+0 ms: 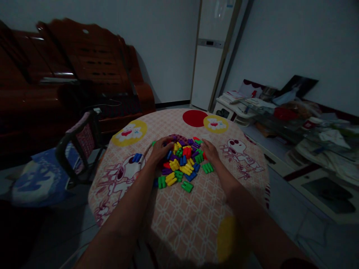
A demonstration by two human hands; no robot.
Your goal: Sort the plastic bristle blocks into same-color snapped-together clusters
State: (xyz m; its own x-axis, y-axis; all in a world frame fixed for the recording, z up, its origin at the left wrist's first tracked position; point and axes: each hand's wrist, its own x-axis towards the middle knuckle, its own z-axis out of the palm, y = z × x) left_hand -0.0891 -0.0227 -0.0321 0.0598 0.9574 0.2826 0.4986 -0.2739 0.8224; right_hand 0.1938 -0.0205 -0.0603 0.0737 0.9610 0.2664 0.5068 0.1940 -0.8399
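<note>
A heap of small plastic building pieces (182, 162) in red, yellow, blue, green and purple lies in the middle of a round table (174, 220) covered with a pink cartoon-print cloth. My left hand (160, 149) rests on the heap's left edge, fingers spread flat over the pieces. My right hand (209, 151) lies against the heap's right edge, fingers stretched out. Neither hand grips a piece. A blue piece (137, 157) lies apart to the left, and a green piece (187, 186) sits at the near side.
A chair (80, 144) with a blue cushion stands left of the table. A dark wooden sofa (70, 78) fills the back left. A white standing unit (209, 56) is against the far wall. A low cluttered table (283, 116) of papers and objects runs along the right.
</note>
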